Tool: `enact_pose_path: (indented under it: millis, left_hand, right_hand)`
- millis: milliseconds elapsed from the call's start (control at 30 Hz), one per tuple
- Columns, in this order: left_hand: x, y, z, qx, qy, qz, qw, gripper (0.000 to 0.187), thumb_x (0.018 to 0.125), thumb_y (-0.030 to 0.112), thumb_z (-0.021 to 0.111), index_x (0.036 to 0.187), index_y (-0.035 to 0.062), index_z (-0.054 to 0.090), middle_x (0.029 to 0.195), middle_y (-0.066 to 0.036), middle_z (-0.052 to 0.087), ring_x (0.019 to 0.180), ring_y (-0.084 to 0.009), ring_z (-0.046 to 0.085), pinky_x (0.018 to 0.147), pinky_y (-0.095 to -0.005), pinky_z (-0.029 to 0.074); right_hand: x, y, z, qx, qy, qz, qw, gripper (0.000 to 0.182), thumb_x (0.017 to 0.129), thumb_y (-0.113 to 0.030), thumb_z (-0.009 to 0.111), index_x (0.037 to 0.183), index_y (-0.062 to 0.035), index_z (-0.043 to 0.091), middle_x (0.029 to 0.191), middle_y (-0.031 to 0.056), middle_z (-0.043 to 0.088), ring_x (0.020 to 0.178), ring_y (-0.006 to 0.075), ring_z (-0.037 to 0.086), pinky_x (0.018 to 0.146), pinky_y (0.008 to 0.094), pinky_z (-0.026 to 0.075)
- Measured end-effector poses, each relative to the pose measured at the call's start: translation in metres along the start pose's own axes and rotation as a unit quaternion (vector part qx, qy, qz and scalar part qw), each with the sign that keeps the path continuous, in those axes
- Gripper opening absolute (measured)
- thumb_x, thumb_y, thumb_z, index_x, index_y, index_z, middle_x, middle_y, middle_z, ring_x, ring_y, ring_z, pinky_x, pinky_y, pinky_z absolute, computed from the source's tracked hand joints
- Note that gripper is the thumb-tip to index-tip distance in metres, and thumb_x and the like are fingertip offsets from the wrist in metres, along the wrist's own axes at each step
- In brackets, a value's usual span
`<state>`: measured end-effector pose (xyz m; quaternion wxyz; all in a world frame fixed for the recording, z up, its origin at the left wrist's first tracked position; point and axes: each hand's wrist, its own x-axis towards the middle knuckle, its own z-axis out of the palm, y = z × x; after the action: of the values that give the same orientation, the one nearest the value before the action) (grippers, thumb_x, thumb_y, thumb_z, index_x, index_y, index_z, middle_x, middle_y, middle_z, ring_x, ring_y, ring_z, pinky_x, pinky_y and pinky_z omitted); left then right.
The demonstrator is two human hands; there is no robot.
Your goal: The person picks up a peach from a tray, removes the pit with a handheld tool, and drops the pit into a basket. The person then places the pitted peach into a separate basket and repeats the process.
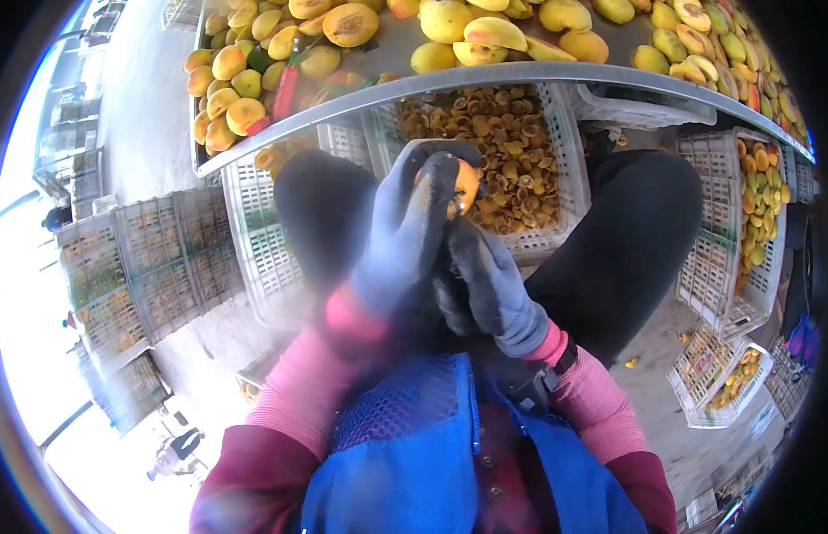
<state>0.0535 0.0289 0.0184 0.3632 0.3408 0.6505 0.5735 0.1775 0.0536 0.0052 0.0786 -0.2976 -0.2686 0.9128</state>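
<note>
My left hand (400,222), in a grey-blue glove with dark fingers, is wrapped round a yellow-orange peach (467,185). Part of the peach's surface shows between the fingers, with dark marks on it. Just below, my right hand (488,289), gloved the same way, is closed and almost touches the left one. Its fingers curl inward, and whatever they hold is hidden. Both hands are above my lap, in front of a white crate (563,165) heaped with small brown-orange cup-shaped fruit pieces (512,151).
Whole and halved peaches (351,25) lie on a metal-edged table (485,78) ahead, with a red object (287,93) at its left. More crates with fruit (759,205) stand at the right. Stacked crates (151,245) are at the left. My knees flank the middle crate.
</note>
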Motion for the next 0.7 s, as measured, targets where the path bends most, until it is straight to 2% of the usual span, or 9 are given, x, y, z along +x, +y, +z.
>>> enact_pose_path:
  millis: [167, 267, 333, 400, 467, 500, 567, 600, 700]
  left_hand:
    - [-0.005, 0.005, -0.006, -0.126, -0.066, -0.101, 0.985, 0.038, 0.095, 0.035, 0.042, 0.102, -0.0003, 0.055, 0.088, -0.007, 0.059, 0.082, -0.012, 0.055, 0.078, -0.0257, 0.044]
    - [-0.016, -0.018, 0.005, -0.342, 0.079, -0.273, 0.896, 0.044, 0.095, 0.04, 0.041, 0.103, 0.0005, 0.056, 0.089, -0.008, 0.059, 0.081, -0.0128, 0.057, 0.079, -0.027, 0.045]
    - [-0.029, -0.04, -0.003, -0.244, 0.116, -0.22, 0.937, 0.034, 0.094, 0.033, 0.044, 0.103, 0.0022, 0.056, 0.091, -0.008, 0.06, 0.081, -0.0147, 0.057, 0.081, -0.0284, 0.045]
    - [-0.04, -0.059, -0.045, 0.103, 0.216, -0.015, 0.971, 0.028, 0.093, 0.025, 0.048, 0.105, 0.0009, 0.056, 0.098, -0.01, 0.06, 0.088, -0.0174, 0.057, 0.083, -0.0301, 0.046]
    - [-0.029, 0.002, -0.118, 0.062, 0.254, -0.059, 0.963, 0.028, 0.093, 0.014, 0.044, 0.116, -0.0011, 0.048, 0.098, -0.015, 0.058, 0.077, -0.0221, 0.059, 0.065, -0.0304, 0.052]
    - [-0.023, -0.008, -0.178, 0.411, 0.15, 0.096, 0.894, 0.027, 0.09, 0.021, 0.049, 0.109, 0.003, 0.057, 0.096, -0.016, 0.06, 0.076, -0.0223, 0.059, 0.069, -0.0316, 0.051]
    - [-0.004, 0.022, -0.189, 0.677, 0.137, -0.222, 0.688, 0.035, 0.08, 0.045, 0.061, 0.094, 0.0137, 0.068, 0.094, -0.013, 0.063, 0.083, -0.0263, 0.063, 0.073, -0.0343, 0.048]
    - [0.005, 0.013, -0.204, 0.721, 0.117, -0.154, 0.665, 0.041, 0.078, 0.05, 0.061, 0.094, 0.0129, 0.068, 0.094, -0.012, 0.064, 0.082, -0.0289, 0.062, 0.075, -0.0364, 0.046]
    - [0.082, 0.026, -0.147, 0.548, 0.207, -0.069, 0.808, 0.04, 0.079, 0.05, 0.06, 0.095, 0.0133, 0.067, 0.1, -0.01, 0.063, 0.088, -0.0278, 0.061, 0.078, -0.0369, 0.047]
  right_hand:
    - [-0.002, -0.008, -0.009, 0.408, -0.18, 0.244, 0.861, 0.051, 0.089, -0.059, 0.04, 0.08, -0.0103, 0.05, 0.047, -0.0014, 0.04, 0.031, 0.0067, 0.03, 0.028, 0.0213, 0.023]
    - [0.009, 0.007, -0.018, 0.512, -0.36, 0.205, 0.752, 0.051, 0.089, -0.058, 0.041, 0.078, -0.0089, 0.048, 0.045, -0.0024, 0.039, 0.031, 0.006, 0.033, 0.027, 0.0193, 0.027]
    - [0.012, -0.01, -0.023, 0.526, -0.421, 0.141, 0.725, 0.048, 0.091, -0.054, 0.04, 0.078, -0.0077, 0.045, 0.047, -0.0012, 0.042, 0.035, 0.0069, 0.041, 0.029, 0.0191, 0.036]
    - [0.021, -0.002, -0.032, 0.529, -0.357, 0.13, 0.759, 0.049, 0.093, -0.053, 0.038, 0.082, -0.0067, 0.05, 0.052, -0.0002, 0.043, 0.037, 0.0069, 0.04, 0.029, 0.0197, 0.034]
    - [0.033, 0.017, -0.048, 0.515, -0.325, 0.157, 0.778, 0.05, 0.093, -0.052, 0.036, 0.086, -0.0063, 0.052, 0.054, 0.0001, 0.042, 0.037, 0.007, 0.037, 0.028, 0.0202, 0.031]
    - [0.036, 0.022, -0.052, 0.509, -0.307, 0.173, 0.785, 0.05, 0.094, -0.052, 0.035, 0.087, -0.0061, 0.053, 0.055, 0.0003, 0.042, 0.037, 0.007, 0.035, 0.028, 0.0204, 0.03]
    - [0.041, 0.014, -0.053, 0.472, -0.29, 0.169, 0.815, 0.051, 0.094, -0.053, 0.035, 0.087, -0.0064, 0.054, 0.055, 0.0001, 0.041, 0.037, 0.0073, 0.032, 0.028, 0.0203, 0.027]
    - [0.042, 0.012, -0.053, 0.456, -0.28, 0.166, 0.829, 0.051, 0.094, -0.053, 0.034, 0.088, -0.0065, 0.054, 0.056, 0.0, 0.041, 0.037, 0.0075, 0.031, 0.028, 0.0202, 0.025]
    - [0.048, 0.011, -0.05, 0.428, -0.183, 0.164, 0.87, 0.05, 0.093, -0.054, 0.035, 0.089, -0.0077, 0.056, 0.058, -0.0004, 0.042, 0.039, 0.0073, 0.033, 0.029, 0.0194, 0.024]
